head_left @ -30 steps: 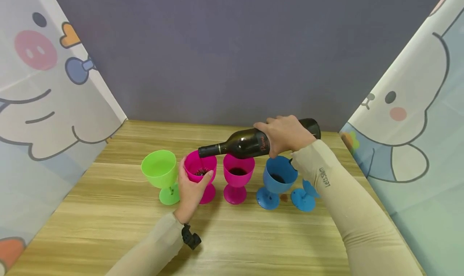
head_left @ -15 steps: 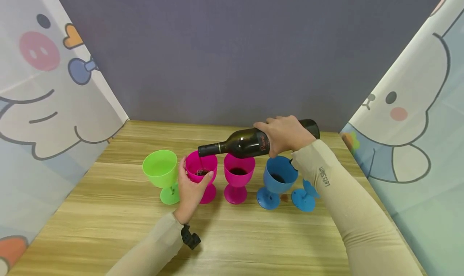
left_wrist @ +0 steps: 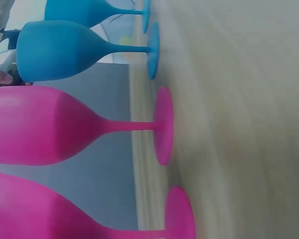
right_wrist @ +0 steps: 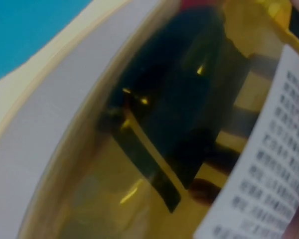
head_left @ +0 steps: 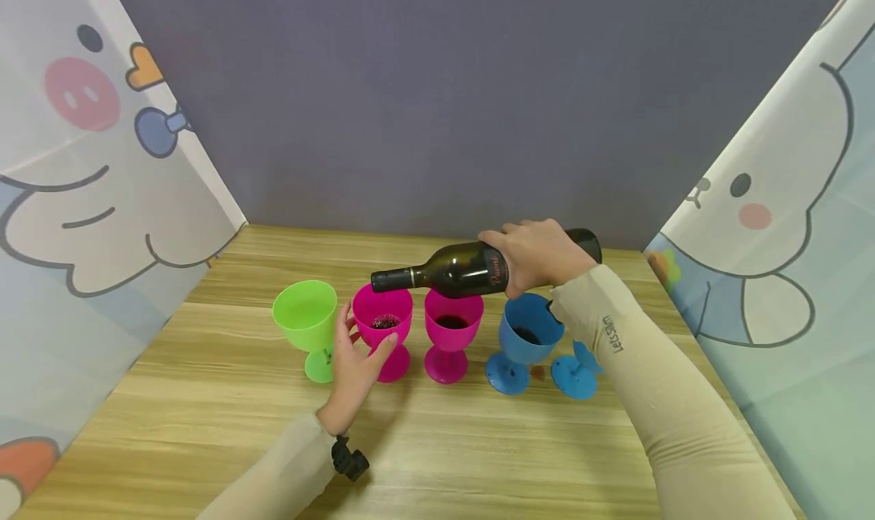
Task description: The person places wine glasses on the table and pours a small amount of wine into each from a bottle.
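My right hand [head_left: 538,254] grips a dark wine bottle [head_left: 465,269] round its body. The bottle lies almost level, its neck over the left pink goblet [head_left: 383,304]; no stream shows from its mouth. Dark liquid with bubbles sits in that goblet. Beside its bowl is my left hand [head_left: 355,368], fingers loosely spread on the left and thumb near the front; contact is unclear. The right pink goblet [head_left: 444,338] and a blue goblet [head_left: 522,345] hold dark liquid. In the right wrist view, the bottle glass [right_wrist: 164,99] and a white printed label [right_wrist: 269,164] fill much of the frame.
A green goblet [head_left: 305,315] stands at the row's left end. Another blue goblet [head_left: 574,376] is partly hidden behind the right sleeve. A small brown spill [head_left: 538,372] lies between the blue bases. A grey wall [head_left: 437,110] rises behind the wooden table [head_left: 465,452].
The thin stream from the bottle into the left pink goblet has stopped. The bottle's mouth has risen slightly. My left hand has loosened and drawn back a little from that goblet.
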Action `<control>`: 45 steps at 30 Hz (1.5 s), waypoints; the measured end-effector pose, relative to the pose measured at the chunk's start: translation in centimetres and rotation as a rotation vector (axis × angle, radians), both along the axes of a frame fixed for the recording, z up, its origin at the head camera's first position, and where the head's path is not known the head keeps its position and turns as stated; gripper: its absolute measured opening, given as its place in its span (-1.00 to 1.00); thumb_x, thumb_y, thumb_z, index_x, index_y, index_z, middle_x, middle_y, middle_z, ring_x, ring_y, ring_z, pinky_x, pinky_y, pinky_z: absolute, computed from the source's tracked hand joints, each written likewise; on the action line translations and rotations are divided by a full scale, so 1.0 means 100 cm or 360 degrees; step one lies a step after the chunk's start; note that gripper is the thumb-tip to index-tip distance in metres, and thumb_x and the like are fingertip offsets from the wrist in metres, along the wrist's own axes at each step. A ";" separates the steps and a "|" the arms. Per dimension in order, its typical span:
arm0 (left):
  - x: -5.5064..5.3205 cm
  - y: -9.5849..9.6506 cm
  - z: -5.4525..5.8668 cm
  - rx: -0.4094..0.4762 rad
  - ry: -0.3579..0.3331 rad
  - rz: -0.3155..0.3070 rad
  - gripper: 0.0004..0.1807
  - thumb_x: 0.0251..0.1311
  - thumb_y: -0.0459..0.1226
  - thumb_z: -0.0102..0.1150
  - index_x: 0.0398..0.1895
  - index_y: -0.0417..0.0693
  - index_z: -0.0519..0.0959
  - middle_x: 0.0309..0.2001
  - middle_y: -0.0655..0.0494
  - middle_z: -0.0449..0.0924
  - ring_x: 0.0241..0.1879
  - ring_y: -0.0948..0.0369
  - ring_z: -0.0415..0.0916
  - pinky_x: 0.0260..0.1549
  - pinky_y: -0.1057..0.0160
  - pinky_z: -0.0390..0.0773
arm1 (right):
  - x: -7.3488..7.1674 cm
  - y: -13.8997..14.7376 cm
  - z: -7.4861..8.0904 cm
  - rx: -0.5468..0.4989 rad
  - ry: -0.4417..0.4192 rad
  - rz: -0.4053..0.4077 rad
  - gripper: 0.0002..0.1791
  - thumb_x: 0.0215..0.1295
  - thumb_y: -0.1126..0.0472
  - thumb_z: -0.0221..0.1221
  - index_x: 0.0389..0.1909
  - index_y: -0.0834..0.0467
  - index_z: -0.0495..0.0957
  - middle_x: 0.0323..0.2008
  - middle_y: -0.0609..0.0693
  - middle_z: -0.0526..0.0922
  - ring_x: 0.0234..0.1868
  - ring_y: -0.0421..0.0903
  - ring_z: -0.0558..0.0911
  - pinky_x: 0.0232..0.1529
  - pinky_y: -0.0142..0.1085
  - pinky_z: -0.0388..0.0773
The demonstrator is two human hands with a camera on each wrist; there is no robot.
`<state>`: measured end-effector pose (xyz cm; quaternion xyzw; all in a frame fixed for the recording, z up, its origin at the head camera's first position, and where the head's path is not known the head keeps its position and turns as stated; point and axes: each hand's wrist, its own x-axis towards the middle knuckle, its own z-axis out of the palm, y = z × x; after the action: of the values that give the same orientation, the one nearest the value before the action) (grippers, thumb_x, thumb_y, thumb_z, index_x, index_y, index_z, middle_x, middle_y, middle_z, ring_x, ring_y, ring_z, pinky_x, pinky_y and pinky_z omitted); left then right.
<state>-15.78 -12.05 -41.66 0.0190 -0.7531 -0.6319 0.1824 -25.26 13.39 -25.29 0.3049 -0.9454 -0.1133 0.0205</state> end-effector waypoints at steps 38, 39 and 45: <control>0.022 -0.162 0.002 -0.0543 -0.0729 -0.1025 -0.41 0.41 -0.22 -0.05 0.32 -0.47 0.13 -0.04 -0.30 0.54 -0.08 -0.10 0.52 -0.23 0.01 0.52 | -0.003 -0.008 -0.001 -0.0115 0.0002 0.0118 -0.11 -0.28 0.00 0.38 0.25 0.06 0.39 -0.15 0.03 0.61 -0.27 -0.01 0.55 -0.38 -0.09 0.56; 0.022 -0.166 0.003 -0.0563 -0.0730 -0.1003 -0.40 0.41 -0.21 -0.05 0.33 -0.47 0.12 -0.03 -0.29 0.54 -0.07 -0.09 0.51 -0.23 0.01 0.52 | -0.004 -0.009 -0.001 -0.0121 -0.0001 0.0123 -0.11 -0.28 0.00 0.38 0.25 0.07 0.39 -0.14 0.03 0.61 -0.28 -0.01 0.55 -0.38 -0.09 0.56; 0.020 -0.188 0.011 -0.0651 -0.0741 -0.0897 -0.38 0.43 -0.19 -0.09 0.37 -0.44 0.06 0.05 -0.32 0.48 -0.01 -0.12 0.47 -0.17 -0.06 0.49 | -0.006 -0.016 -0.001 -0.0148 0.0005 0.0162 -0.10 -0.27 -0.05 0.38 0.24 0.07 0.39 -0.16 0.02 0.60 -0.30 -0.01 0.55 -0.40 -0.10 0.55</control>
<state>-13.80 -30.82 -40.57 -0.0823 -0.8599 -0.4732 -0.1726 -25.87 11.80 -25.37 0.3512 -0.9328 -0.0685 0.0420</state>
